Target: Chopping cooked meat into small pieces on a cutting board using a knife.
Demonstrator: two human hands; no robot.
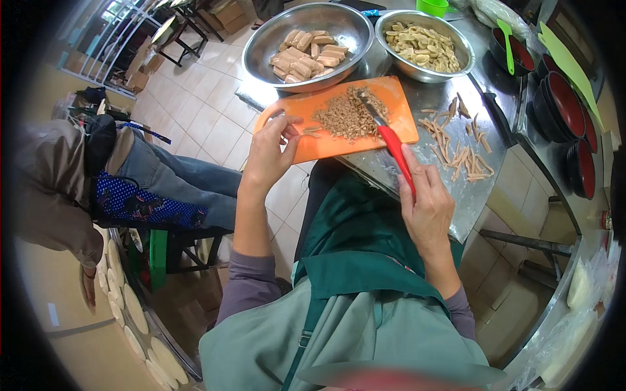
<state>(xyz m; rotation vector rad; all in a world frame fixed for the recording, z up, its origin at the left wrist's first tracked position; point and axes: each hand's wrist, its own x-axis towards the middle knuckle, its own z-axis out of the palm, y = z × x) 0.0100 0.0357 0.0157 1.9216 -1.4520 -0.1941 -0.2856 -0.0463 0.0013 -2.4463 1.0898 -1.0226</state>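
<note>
My right hand point(426, 203) grips the red handle of a kitchen knife point(394, 151); the blade lies over a heap of finely chopped brown pieces point(348, 115) on an orange cutting board point(313, 150). My left hand point(276, 146) is raised at the board's left end, fingers curled and apart, near a few uncut strips point(312, 130). Whether it pinches a small piece cannot be told. Behind the board stands a wide steel bowl point(254, 63) of sausage-like pieces point(304, 56). Beside it, a smaller steel bowl point(464, 68) holds pale slices point(420, 46). Brown peel-like strips point(464, 156) lie on the metal table point(462, 210).
A black-handled utensil point(496, 115) lies at the table's right edge. Stacked black-and-red bowls point(562, 112) and a green spatula point(508, 49) are farther right. At left, a co-worker point(161, 171) stands close, beside a surface with flat pale discs point(134, 308).
</note>
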